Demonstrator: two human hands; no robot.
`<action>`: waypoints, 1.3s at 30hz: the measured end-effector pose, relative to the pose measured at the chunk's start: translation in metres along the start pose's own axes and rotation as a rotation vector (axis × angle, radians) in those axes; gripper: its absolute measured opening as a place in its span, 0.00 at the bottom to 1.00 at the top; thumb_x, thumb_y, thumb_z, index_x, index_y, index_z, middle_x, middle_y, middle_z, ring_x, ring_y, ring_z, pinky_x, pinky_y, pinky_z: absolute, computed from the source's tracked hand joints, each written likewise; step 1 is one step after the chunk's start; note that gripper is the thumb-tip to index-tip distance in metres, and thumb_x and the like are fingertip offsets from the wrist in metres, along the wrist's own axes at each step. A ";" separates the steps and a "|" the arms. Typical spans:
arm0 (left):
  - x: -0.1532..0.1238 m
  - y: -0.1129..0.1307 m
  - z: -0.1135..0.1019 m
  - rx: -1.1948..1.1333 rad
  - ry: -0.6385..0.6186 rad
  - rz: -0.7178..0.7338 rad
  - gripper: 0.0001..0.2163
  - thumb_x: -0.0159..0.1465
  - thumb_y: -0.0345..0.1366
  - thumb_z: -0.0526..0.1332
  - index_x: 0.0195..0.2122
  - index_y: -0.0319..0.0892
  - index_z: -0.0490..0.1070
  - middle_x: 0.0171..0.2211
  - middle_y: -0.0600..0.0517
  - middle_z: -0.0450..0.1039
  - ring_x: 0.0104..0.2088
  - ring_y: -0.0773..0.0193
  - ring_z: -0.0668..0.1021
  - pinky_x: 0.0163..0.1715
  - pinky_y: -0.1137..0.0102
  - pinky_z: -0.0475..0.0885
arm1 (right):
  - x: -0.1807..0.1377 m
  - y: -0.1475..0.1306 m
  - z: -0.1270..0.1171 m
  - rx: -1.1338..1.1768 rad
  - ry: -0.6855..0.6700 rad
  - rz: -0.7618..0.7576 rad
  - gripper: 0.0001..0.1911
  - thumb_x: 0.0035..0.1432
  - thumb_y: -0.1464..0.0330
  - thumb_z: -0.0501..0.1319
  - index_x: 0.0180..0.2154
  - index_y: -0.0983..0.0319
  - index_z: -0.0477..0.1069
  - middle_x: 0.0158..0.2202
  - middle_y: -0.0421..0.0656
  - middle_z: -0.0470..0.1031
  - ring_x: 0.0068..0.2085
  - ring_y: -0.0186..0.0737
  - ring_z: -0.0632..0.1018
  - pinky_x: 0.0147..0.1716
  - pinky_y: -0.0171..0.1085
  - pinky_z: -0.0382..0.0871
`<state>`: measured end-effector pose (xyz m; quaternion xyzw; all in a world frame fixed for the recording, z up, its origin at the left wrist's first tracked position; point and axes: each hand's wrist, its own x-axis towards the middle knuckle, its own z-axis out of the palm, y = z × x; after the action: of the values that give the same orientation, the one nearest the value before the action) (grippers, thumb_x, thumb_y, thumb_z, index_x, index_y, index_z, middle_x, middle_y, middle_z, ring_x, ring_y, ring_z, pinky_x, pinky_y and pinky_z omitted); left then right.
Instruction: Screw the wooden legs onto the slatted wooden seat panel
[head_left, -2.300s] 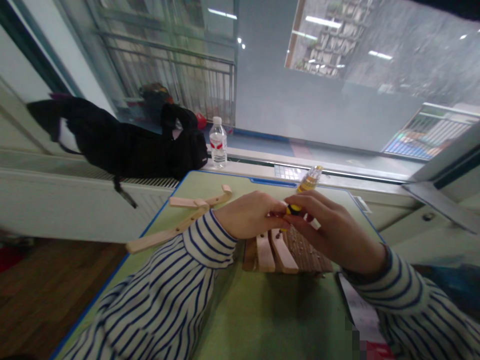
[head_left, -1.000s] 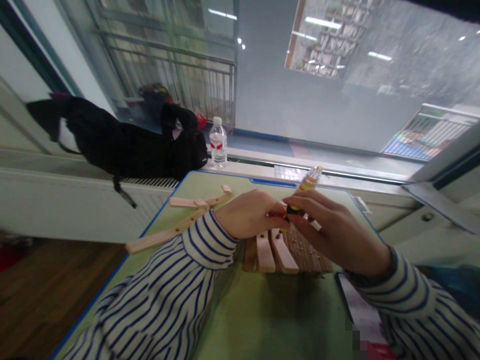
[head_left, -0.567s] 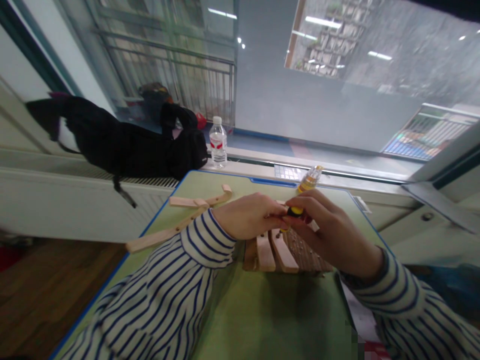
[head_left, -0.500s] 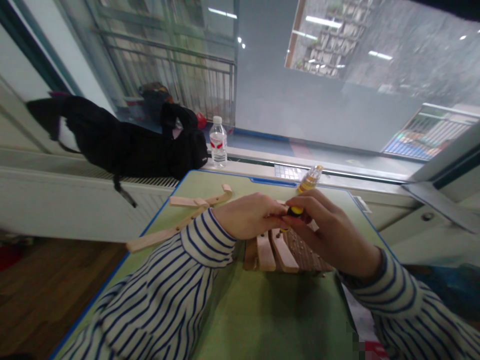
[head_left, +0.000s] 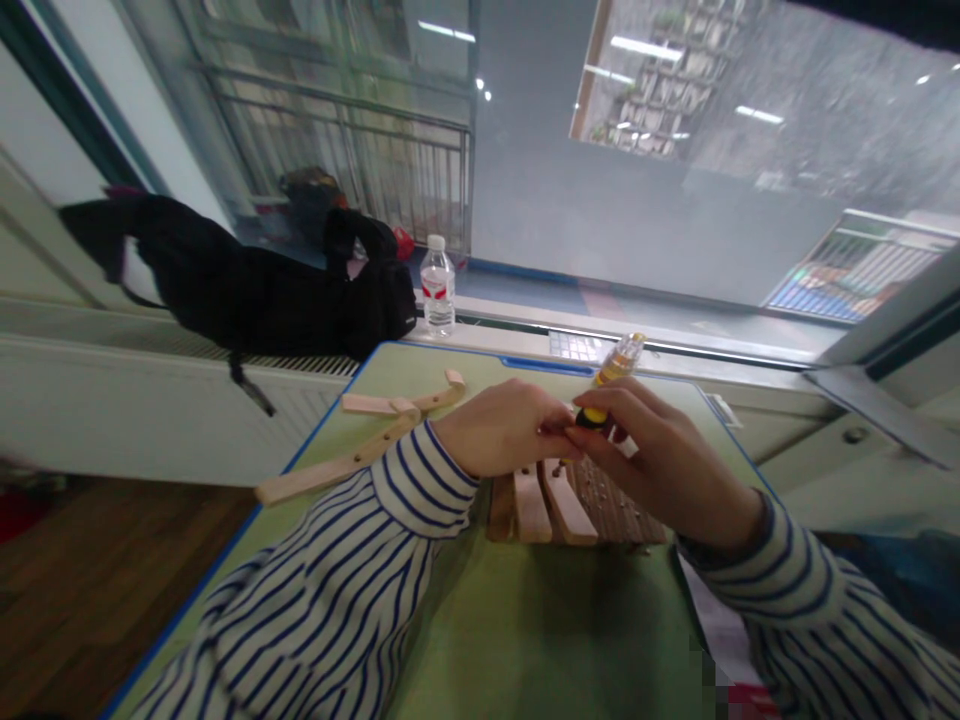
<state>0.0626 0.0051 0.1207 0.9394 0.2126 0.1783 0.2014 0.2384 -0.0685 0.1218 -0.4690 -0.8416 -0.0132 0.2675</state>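
Observation:
My right hand (head_left: 660,450) is closed around a screwdriver (head_left: 619,360) with a clear and yellow handle; its black-and-yellow part shows between my fingers, while its tip is hidden. Right beside it, my left hand (head_left: 506,425) is pinched, fingertips almost touching the right ones; what they hold is hidden. Below both hands lies a brown board (head_left: 619,505) dotted with small metal pieces. Two pale wooden strips (head_left: 532,505) rest side by side on the board, with dark screws or holes near their upper ends, partly covered by my hands.
Curved wooden pieces (head_left: 330,475) lie on the left of the green, blue-edged table (head_left: 525,630). A water bottle (head_left: 437,288) and black bag (head_left: 277,290) are on the ledge by the window. Papers (head_left: 720,610) show beside my right forearm.
My left hand and forearm have shifted very slightly to the right. My right hand stays around the screwdriver, and the wooden pieces look unmoved.

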 end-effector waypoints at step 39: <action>0.001 -0.004 -0.001 -0.122 -0.049 0.007 0.10 0.60 0.39 0.58 0.32 0.40 0.76 0.23 0.55 0.71 0.26 0.71 0.71 0.24 0.77 0.57 | -0.004 0.002 0.001 0.013 0.026 0.049 0.10 0.58 0.63 0.56 0.40 0.62 0.64 0.33 0.40 0.66 0.28 0.31 0.69 0.25 0.33 0.63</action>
<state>0.0618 0.0091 0.1199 0.9302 0.1929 0.1686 0.2630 0.2410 -0.0699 0.1183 -0.4873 -0.8265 -0.0071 0.2816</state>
